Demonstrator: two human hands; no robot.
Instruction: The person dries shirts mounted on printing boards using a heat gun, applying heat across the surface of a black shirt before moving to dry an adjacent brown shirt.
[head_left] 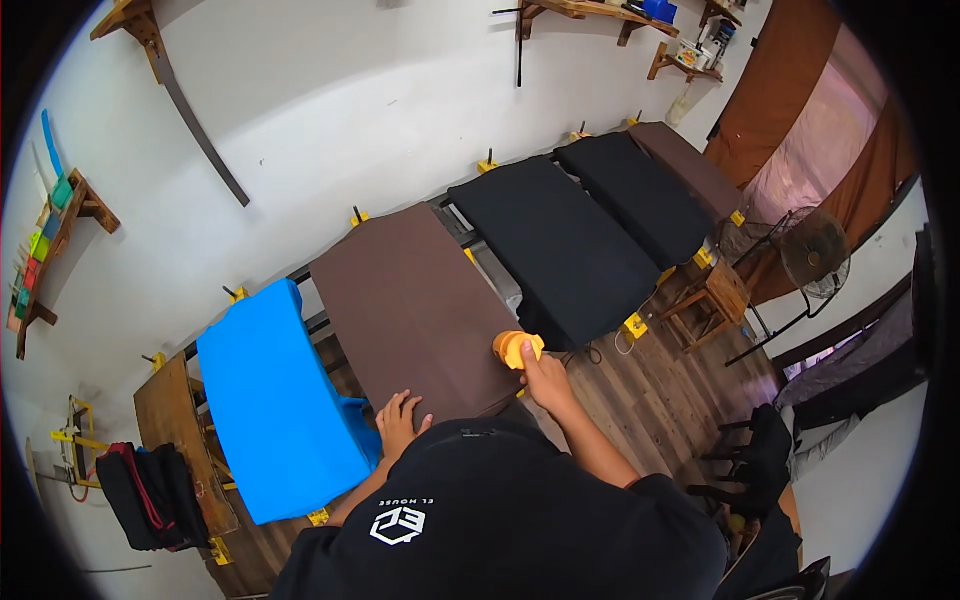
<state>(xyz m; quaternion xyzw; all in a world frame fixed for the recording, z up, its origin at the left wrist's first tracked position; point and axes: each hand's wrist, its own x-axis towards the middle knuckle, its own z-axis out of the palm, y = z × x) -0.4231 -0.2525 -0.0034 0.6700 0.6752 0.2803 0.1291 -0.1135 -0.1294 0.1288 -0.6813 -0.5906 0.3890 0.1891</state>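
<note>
A brown shirt-like garment (410, 290) is stretched flat over a board in front of me. My left hand (402, 418) rests near its lower edge with the fingers spread, holding nothing. In my right hand (540, 378) is a rounded orange and yellow handheld tool (518, 350), whose exact kind I cannot make out. The fingers are wrapped around it at the garment's lower right corner. Whether the tool touches the fabric is unclear.
A blue garment (280, 400) lies on the board to the left. Black garments (560, 250) and another brown garment (685, 165) continue to the right. Yellow clamps (635, 325) stick out at the board ends. A wooden stool (710, 300) and a fan (815, 252) stand farther right.
</note>
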